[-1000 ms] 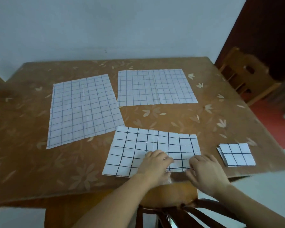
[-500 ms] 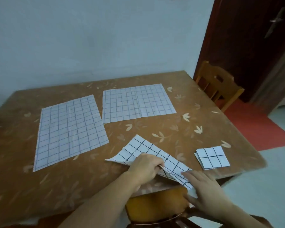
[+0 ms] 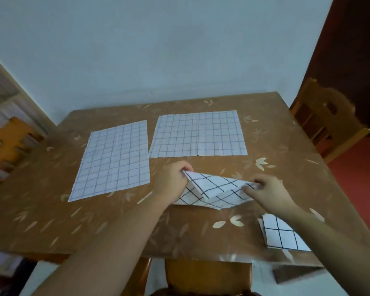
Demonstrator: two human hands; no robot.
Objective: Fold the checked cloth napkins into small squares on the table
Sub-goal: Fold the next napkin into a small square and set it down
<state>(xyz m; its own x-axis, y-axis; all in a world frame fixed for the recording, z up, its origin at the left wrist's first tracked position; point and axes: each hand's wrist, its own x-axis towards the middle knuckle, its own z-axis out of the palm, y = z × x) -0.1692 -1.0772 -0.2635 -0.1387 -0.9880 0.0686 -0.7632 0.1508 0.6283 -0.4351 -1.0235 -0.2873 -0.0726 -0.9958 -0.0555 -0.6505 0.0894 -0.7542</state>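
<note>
A white checked napkin (image 3: 216, 191) lies partly folded at the middle of the brown table (image 3: 41, 210), its near half lifted and turned over toward the far side. My left hand (image 3: 173, 180) pinches its left corner. My right hand (image 3: 267, 191) pinches its right corner. Two more checked napkins lie flat beyond it: one to the left (image 3: 113, 159) and one at the back (image 3: 198, 133). A napkin folded into a small square (image 3: 283, 233) rests near the front right edge, partly under my right forearm.
Wooden chairs stand at the left (image 3: 6, 146), at the right (image 3: 327, 118) and at the near edge (image 3: 207, 276). A pale wall runs behind the table. A dark door and red floor are at the right.
Both hands have carried the napkin's near edge up and away from me, folding it over. The camera has swung, so the table now sits further right in view.
</note>
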